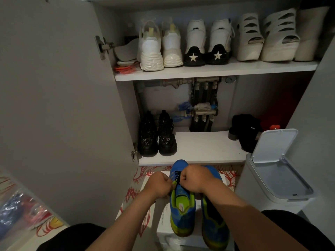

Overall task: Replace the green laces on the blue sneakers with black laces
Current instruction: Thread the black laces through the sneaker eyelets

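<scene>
Body in shot: two forearms, bare all the way down to the bottom edge. Left hand [159,185] and right hand [194,178] are bare as well. Only clothing visible is black fabric over the left thigh [72,236] and right thigh [290,225], plain, matte, no print. Shorts or trousers: can't tell, light too dim.
</scene>
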Available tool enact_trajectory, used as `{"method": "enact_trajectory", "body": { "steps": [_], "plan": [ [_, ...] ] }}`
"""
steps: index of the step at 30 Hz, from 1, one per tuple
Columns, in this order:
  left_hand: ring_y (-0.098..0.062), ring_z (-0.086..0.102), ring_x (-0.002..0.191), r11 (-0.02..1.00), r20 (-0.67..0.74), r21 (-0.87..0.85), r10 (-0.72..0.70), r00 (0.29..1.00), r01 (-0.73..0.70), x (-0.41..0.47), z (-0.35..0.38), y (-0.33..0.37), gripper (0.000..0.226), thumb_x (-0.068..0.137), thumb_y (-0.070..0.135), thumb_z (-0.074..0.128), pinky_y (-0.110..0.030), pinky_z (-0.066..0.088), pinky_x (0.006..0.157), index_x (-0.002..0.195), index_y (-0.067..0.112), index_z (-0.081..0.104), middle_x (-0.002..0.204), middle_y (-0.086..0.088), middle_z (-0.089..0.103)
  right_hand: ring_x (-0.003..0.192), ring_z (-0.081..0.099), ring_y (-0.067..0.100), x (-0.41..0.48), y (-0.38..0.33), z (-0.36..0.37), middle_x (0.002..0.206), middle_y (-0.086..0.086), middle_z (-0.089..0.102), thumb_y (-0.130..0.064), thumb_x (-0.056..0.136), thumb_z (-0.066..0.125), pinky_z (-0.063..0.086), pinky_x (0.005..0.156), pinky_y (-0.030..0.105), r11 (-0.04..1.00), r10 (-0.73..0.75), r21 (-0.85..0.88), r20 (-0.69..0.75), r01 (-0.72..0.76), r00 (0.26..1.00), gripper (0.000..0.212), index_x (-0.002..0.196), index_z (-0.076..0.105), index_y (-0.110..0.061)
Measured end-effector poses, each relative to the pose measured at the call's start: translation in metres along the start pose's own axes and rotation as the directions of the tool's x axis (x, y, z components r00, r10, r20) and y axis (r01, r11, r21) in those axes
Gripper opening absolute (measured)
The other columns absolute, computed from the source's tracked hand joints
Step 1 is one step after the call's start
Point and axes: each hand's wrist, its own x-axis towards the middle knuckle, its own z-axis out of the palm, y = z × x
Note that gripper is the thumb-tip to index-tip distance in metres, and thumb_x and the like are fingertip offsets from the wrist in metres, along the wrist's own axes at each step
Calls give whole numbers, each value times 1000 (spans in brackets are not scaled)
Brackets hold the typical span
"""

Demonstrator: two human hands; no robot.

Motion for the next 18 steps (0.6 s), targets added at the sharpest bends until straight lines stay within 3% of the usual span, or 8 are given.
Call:
{"method": "enact_trajectory", "body": {
  "steps": [6, 12, 16, 18],
  "plan": [
    [-16, 64, 51, 982, 29, -169, -79, 996, 83, -2, -4, -5, 10, 86, 10, 71, -25, 54, 52, 78, 6, 76, 65, -9, 69, 86, 66, 25, 3, -10, 5, 90, 7, 72, -17, 85, 57, 57, 72, 33, 988, -28, -150, 4, 28, 1000, 20, 87, 75, -9],
    [-15, 65, 55, 980, 45, -188, -59, 997, 66, -4, -4, -5, 8, 86, 11, 72, -22, 52, 52, 80, 10, 78, 67, -8, 70, 76, 54, 21, 7, -16, 13, 92, 8, 70, -17, 86, 55, 40, 65, 27, 977, -37, -208, -16, 33, 999, 16, 71, 57, -17],
    [-16, 64, 54, 982, 80, -179, -47, 996, 61, -5, -7, -4, 15, 89, 15, 68, -22, 50, 49, 82, 4, 76, 73, -15, 71, 89, 61, 26, 12, -14, 16, 100, 10, 70, -13, 92, 52, 37, 67, 26, 981, -49, -186, 6, 49, 999, 18, 90, 70, -9],
    [-14, 59, 44, 969, 109, -232, -62, 992, 86, -6, -8, -2, 22, 95, 13, 58, -21, 46, 43, 83, -1, 70, 68, -15, 66, 83, 56, 25, 13, -14, 19, 104, 12, 70, -12, 94, 50, 36, 68, 27, 978, -63, -197, 26, 67, 998, 21, 97, 70, -5]
  ]
}}
